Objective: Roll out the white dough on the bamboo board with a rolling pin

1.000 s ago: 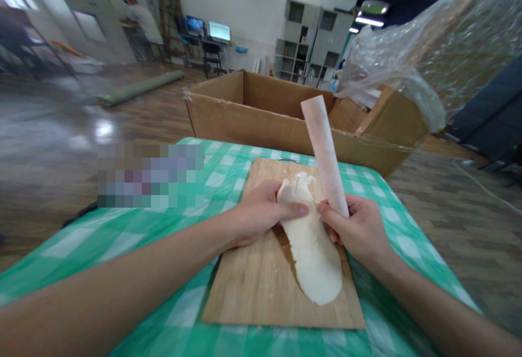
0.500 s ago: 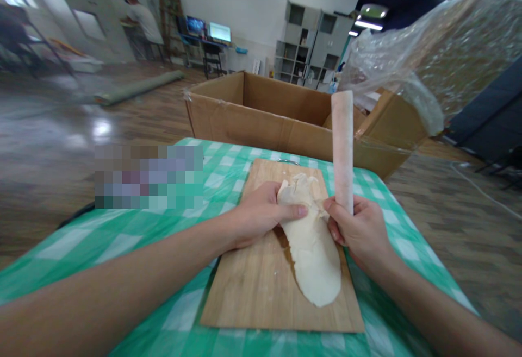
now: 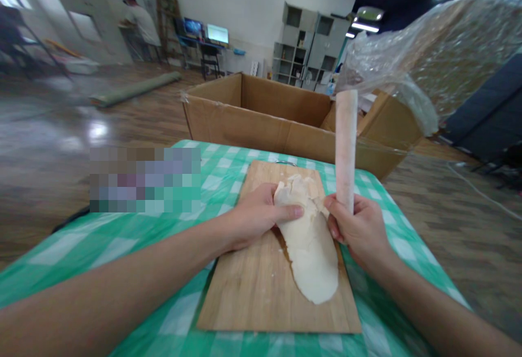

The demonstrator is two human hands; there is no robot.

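Observation:
A long flat sheet of pale dough (image 3: pixel 312 254) lies over a wooden cutting board (image 3: pixel 244 292), its far end ragged and cracked. My left hand (image 3: pixel 265 213) grips the dough's left edge, thumb on top and the other fingers hidden beneath. A rolling pin (image 3: pixel 346 150) stands nearly upright in my right hand (image 3: pixel 356 224), which is closed around its lower end. The thumb and forefinger of that same hand touch the dough's right edge. Crumbs of dough lie on the board.
A green and white checked tablecloth (image 3: pixel 163 254) covers the table. Beyond its far edge stands a big open cardboard box (image 3: pixel 244 112), with plastic wrap (image 3: pixel 391 69) at its right. A blurred-out patch hides something at the left. A person (image 3: pixel 142 23) sits far back.
The view has shifted slightly. The cracks at the dough's far end look wider, and the rolling pin has tilted a little to the right. Both hands keep their hold.

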